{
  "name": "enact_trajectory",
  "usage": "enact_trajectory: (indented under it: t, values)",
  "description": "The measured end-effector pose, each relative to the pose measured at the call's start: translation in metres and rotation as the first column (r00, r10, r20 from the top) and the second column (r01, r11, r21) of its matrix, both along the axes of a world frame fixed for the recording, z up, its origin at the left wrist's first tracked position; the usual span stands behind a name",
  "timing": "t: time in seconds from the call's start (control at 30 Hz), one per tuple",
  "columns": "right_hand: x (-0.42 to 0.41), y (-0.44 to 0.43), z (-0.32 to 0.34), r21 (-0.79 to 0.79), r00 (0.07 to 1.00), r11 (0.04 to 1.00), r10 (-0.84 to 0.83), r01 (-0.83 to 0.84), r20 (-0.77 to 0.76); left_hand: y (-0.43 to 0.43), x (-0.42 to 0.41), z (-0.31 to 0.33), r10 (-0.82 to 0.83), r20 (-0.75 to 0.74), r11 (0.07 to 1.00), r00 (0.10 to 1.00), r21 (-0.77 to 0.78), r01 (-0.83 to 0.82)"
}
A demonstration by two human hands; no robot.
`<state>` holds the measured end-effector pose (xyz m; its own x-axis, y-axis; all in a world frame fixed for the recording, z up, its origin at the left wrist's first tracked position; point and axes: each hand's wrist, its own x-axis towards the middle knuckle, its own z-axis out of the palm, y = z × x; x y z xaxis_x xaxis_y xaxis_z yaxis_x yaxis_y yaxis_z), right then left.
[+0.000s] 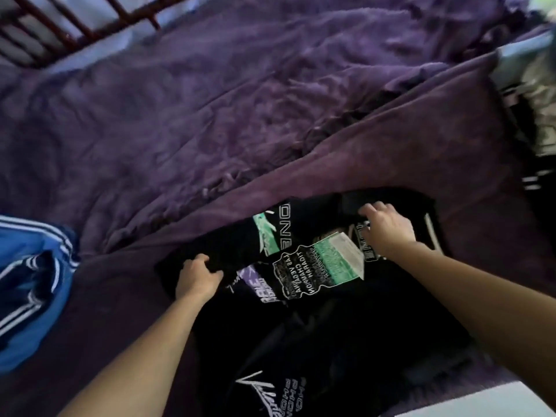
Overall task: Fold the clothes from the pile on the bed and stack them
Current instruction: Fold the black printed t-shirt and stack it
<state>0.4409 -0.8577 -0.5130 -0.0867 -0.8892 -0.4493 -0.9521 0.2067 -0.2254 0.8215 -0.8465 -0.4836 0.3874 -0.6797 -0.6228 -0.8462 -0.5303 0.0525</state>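
Observation:
A black T-shirt (301, 320) with green, purple and white printed patches lies on the purple bed cover in front of me. My left hand (197, 276) grips a fold of the shirt's black cloth at its left edge. My right hand (383, 225) holds the far right part of the shirt, fingers curled into the cloth near a white print. The shirt's lower part runs toward me, and white lettering shows at the bottom.
A blue garment with white stripes (33, 284) lies at the left. More clothes (532, 115) are piled at the right edge. The rumpled purple blanket (240, 85) covers the bed, and a red-brown bed frame (60, 28) is at the top left.

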Motion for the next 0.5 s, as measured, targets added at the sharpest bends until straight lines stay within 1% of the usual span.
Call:
enact_trajectory:
  t: [0.03, 0.1, 0.17, 0.23, 0.27, 0.3, 0.4, 0.5]
  values:
    - [0.013, -0.011, -0.010, -0.020, 0.998, 0.998, 0.065, -0.065, -0.011, 0.007, 0.015, -0.009, -0.009, 0.062, 1.000, 0.998, 0.017, 0.008]
    - [0.031, -0.029, -0.032, -0.011, 0.986, 0.986, 0.164, -0.165, -0.032, 0.014, 0.038, -0.031, -0.034, 0.148, 0.999, 0.988, 0.043, 0.028]
    - [0.042, -0.041, -0.052, 0.017, 0.975, 0.977, 0.211, -0.211, -0.063, 0.016, 0.054, -0.052, -0.059, 0.215, 0.998, 0.975, 0.036, 0.052]
    - [0.045, -0.046, -0.064, -0.003, 0.973, 0.977, 0.210, -0.212, -0.092, 0.014, 0.068, -0.068, -0.142, 0.296, 0.987, 0.945, -0.026, 0.157]
    - [0.045, -0.047, -0.066, -0.049, 0.981, 0.982, 0.180, -0.184, -0.075, 0.010, 0.073, -0.072, -0.168, 0.320, 0.976, 0.932, -0.079, 0.203]
    - [0.043, -0.049, -0.065, -0.094, 0.991, 0.987, 0.127, -0.130, -0.038, 0.005, 0.077, -0.071, -0.159, 0.315, 0.966, 0.935, -0.146, 0.214]
    - [0.036, -0.069, -0.044, -0.222, 0.997, 0.972, -0.063, 0.073, 0.052, -0.034, 0.076, -0.052, -0.030, 0.210, 0.917, 0.977, -0.383, 0.110]
    - [0.031, -0.115, -0.022, -0.234, 0.965, 0.937, -0.260, 0.258, 0.020, -0.104, 0.064, -0.026, -0.004, 0.151, 0.828, 0.989, -0.554, 0.088]
